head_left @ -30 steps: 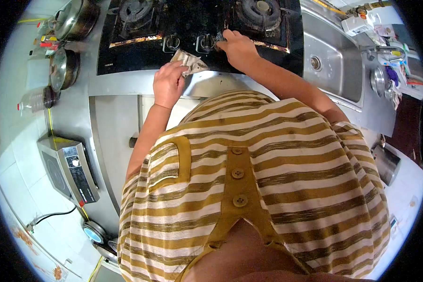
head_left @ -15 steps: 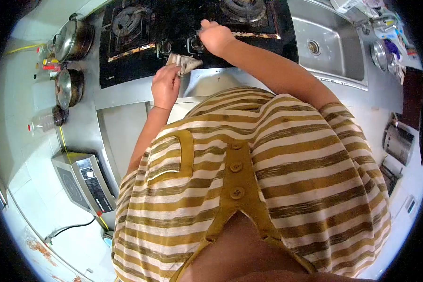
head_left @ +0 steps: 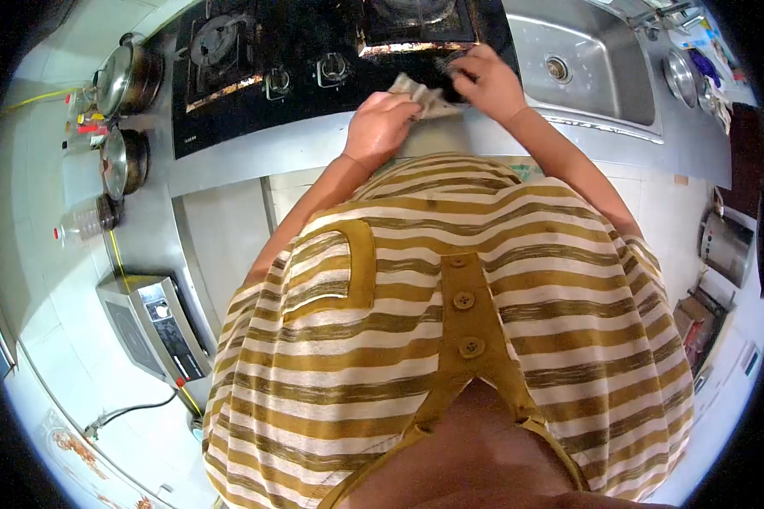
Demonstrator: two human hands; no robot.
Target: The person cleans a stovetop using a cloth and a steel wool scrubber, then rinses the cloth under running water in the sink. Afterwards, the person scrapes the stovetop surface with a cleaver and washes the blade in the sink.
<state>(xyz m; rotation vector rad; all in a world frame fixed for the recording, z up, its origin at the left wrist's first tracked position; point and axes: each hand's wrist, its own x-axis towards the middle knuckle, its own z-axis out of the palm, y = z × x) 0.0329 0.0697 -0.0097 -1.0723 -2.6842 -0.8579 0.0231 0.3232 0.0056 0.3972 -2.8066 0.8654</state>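
Near the front edge of the black gas stove, my left hand is closed on a crumpled beige striped rag. Just to its right, my right hand is over the stove's front right corner. Its fingers are pinched around a small grey, mesh-like piece that looks like a steel wool scrubber, partly blurred and covered by the fingers. The left stove knob and right stove knob lie left of both hands. Rusty brown marks line the burner tray edges.
To the right of the stove is a steel sink with a drain. Lidded pots, a plastic bottle and an induction cooker stand along the left. Metal bowls sit beyond the sink.
My right hand has moved right, from the right knob to the stove's front right corner. My left hand has carried the rag rightward along the front edge. The view has shifted slightly.
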